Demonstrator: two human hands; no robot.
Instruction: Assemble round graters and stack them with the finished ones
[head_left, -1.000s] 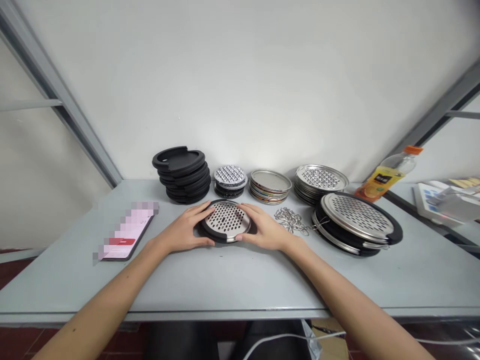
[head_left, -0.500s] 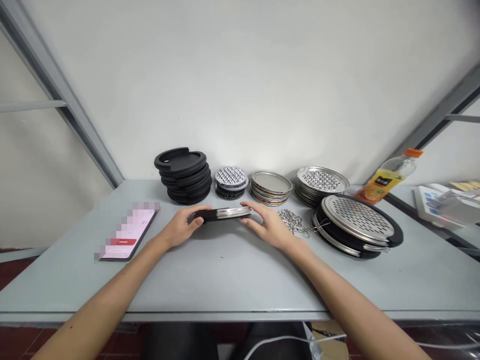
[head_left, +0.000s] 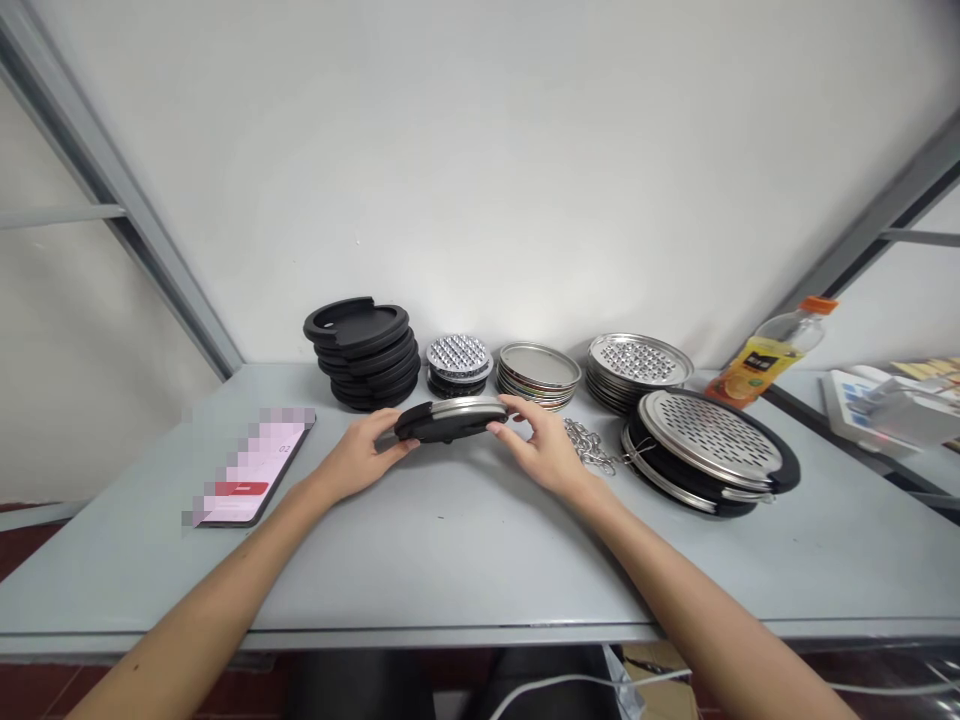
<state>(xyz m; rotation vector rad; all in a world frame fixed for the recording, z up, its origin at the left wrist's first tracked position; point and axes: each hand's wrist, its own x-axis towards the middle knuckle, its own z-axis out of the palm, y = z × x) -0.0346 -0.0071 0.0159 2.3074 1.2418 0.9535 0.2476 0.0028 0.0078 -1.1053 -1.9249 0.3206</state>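
Note:
Between my two hands a round black holder with silver metal discs (head_left: 451, 422) is held, tilted so that its black underside shows. My left hand (head_left: 366, 454) pinches its left edge, thumb below and fingers above. On the opposite edge, my right hand (head_left: 541, 446) grips with the thumb underneath and the fingers on the rim. Behind it stand a stack of black rings (head_left: 365, 350), small spiked metal discs (head_left: 459, 362), flat metal discs (head_left: 538, 370) and large grater discs (head_left: 637, 365).
Bundles of grater discs in black holders (head_left: 709, 445) lie at the right, beside a heap of metal clips (head_left: 589, 445). An orange-capped bottle (head_left: 765, 360) leans behind them. A phone (head_left: 259, 475) rests at the left of the grey table (head_left: 450, 580).
The held round piece has been tipped so more of its black underside shows, and it has shifted slightly up. Both hands still grip it.

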